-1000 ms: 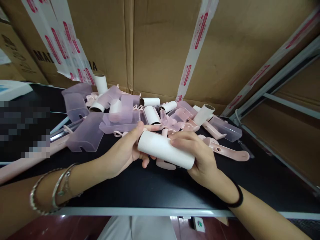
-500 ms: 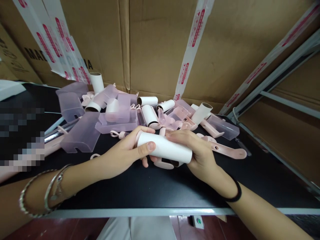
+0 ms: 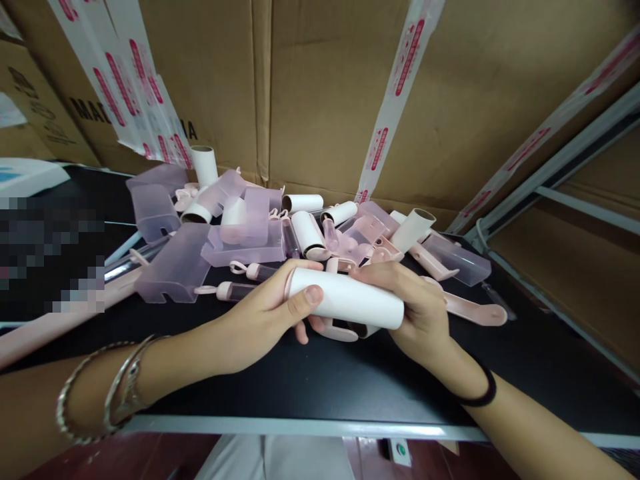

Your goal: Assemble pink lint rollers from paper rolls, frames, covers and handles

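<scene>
Currently you are gripping the white roll (image 3: 350,300) with both hands: left hand (image 3: 260,317) and right hand (image 3: 423,313) closing on opposite ends; light, crushable, so squeeze gently.

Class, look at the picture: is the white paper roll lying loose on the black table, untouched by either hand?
No: the white paper roll is gripped off the black table by the left hand and right hand.

Pixelated blur block (image 3: 50,257) hides the left table area. Pale pink plastic handle (image 3: 345,328) mostly hidden beneath white paper roll (image 3: 350,301). Both forearms cut off at near edge.
</scene>
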Demonstrator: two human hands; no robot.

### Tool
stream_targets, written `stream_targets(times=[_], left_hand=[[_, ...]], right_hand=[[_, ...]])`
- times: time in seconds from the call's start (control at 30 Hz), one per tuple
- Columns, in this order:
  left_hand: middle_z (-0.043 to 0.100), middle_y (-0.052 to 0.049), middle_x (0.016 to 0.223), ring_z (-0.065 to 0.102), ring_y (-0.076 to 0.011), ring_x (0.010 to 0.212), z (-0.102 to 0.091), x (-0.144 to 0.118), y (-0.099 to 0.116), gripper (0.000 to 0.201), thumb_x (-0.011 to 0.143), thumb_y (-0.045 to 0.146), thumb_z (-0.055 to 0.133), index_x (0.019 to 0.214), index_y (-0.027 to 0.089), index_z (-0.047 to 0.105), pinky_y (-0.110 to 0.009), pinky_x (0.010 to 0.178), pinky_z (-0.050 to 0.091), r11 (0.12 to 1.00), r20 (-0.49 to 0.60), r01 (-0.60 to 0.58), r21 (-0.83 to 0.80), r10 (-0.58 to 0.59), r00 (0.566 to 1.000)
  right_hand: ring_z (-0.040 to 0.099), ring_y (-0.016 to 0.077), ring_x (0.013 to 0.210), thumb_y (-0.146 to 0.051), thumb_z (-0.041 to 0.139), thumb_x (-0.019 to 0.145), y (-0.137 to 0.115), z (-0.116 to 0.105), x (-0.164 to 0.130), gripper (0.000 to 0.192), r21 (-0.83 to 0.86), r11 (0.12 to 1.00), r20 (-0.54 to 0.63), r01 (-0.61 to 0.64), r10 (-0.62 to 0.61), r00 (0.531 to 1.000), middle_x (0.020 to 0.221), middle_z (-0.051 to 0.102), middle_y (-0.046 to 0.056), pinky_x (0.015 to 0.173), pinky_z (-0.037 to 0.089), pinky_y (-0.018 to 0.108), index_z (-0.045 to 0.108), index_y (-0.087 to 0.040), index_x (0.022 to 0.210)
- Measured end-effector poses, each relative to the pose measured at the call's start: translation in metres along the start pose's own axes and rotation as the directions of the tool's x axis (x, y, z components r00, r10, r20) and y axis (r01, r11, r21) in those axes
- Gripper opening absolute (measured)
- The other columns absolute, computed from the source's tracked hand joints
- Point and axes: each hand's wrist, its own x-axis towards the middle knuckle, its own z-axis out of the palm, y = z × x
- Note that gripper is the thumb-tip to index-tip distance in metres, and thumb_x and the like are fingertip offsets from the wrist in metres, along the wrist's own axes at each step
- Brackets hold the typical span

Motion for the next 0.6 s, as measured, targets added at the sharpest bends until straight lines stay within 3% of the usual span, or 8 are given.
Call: stream_targets(times=[0.13, 0.27, 0.4, 0.47, 0.53, 0.57, 0.6], left_hand=[[0.064, -0.001, 0.075, 0.057, -0.0119, 0.061, -0.002, -0.001, 0.001, 0.044, 0.092, 0.053, 0.051, 0.118, 0.017, 0.046, -0.026, 0.059, 0.049, 1.000, 0.005, 0.013, 0.018, -0.013, 1.000], [0.062, 0.001, 0.075, 0.059, -0.0129, 0.067, -0.005, -0.002, -0.001, 0.054, 0.089, 0.052, 0.058, 0.128, 0.021, 0.037, -0.026, 0.063, 0.051, 0.998, 0.016, 0.044, 0.043, -0.045, 0.999], [0.061, 0.003, 0.077, 0.060, -0.0106, 0.067, -0.005, -0.004, 0.001, 0.051, 0.087, 0.047, 0.064, 0.127, 0.025, 0.039, -0.023, 0.064, 0.052, 0.998, -0.046, 0.017, 0.068, -0.014, 0.999], [0.061, 0.003, 0.082, 0.061, -0.0090, 0.064, -0.004, -0.003, 0.004, 0.044, 0.085, 0.042, 0.067, 0.117, 0.024, 0.044, -0.022, 0.062, 0.053, 0.999, -0.121, -0.042, 0.018, 0.044, 0.992], [0.061, 0.003, 0.086, 0.064, -0.0088, 0.064, -0.005, 0.001, 0.006, 0.043, 0.081, 0.037, 0.072, 0.109, 0.023, 0.044, -0.022, 0.060, 0.054, 0.992, -0.224, -0.105, -0.065, 0.088, 0.971], [0.061, 0.003, 0.088, 0.065, -0.0092, 0.065, -0.005, 0.003, 0.006, 0.045, 0.078, 0.035, 0.075, 0.107, 0.023, 0.043, -0.022, 0.061, 0.056, 0.985, -0.282, -0.133, -0.113, 0.097, 0.954], [0.062, 0.003, 0.089, 0.066, -0.0095, 0.066, -0.006, 0.006, 0.007, 0.047, 0.075, 0.033, 0.077, 0.105, 0.022, 0.043, -0.023, 0.062, 0.057, 0.975, -0.339, -0.156, -0.161, 0.094, 0.936]], right_hand=[[0.069, 0.0145, 0.094, -0.004, 0.052, 0.088, 0.000, 0.002, -0.002, 0.034, -0.038, 0.999, 0.028, -0.004, 0.005, 1.000, 0.100, 0.073, 0.003, 0.079, 0.054, 0.025, 0.062, -0.024, 0.114], [0.068, 0.0188, 0.098, -0.009, 0.053, 0.088, 0.001, 0.005, -0.005, 0.043, -0.044, 0.998, 0.137, 0.053, -0.046, 0.989, 0.107, 0.070, 0.007, 0.078, 0.055, 0.030, 0.053, -0.025, 0.128], [0.062, 0.0232, 0.111, -0.002, 0.045, 0.083, 0.008, -0.014, 0.003, 0.060, -0.169, 0.982, 0.294, 0.083, -0.030, 0.955, 0.123, 0.065, 0.009, 0.091, 0.052, 0.040, 0.044, -0.025, 0.138], [0.061, 0.0250, 0.112, -0.009, 0.045, 0.086, 0.018, -0.036, 0.009, 0.054, -0.278, 0.960, 0.280, 0.031, 0.050, 0.959, 0.126, 0.064, 0.009, 0.093, 0.051, 0.043, 0.046, -0.025, 0.138], [0.063, 0.0259, 0.105, -0.022, 0.046, 0.090, 0.032, -0.061, 0.013, 0.039, -0.428, 0.891, 0.117, -0.154, 0.223, 0.968, 0.120, 0.067, 0.011, 0.088, 0.051, 0.042, 0.054, -0.021, 0.129], [0.065, 0.0252, 0.099, -0.026, 0.044, 0.092, 0.040, -0.073, 0.013, 0.033, -0.527, 0.798, 0.027, -0.293, 0.360, 0.933, 0.112, 0.070, 0.011, 0.084, 0.051, 0.039, 0.059, -0.020, 0.121], [0.066, 0.0243, 0.092, -0.027, 0.043, 0.092, 0.049, -0.083, 0.013, 0.030, -0.633, 0.657, -0.016, -0.409, 0.517, 0.856, 0.104, 0.071, 0.011, 0.079, 0.051, 0.037, 0.063, -0.020, 0.113]])
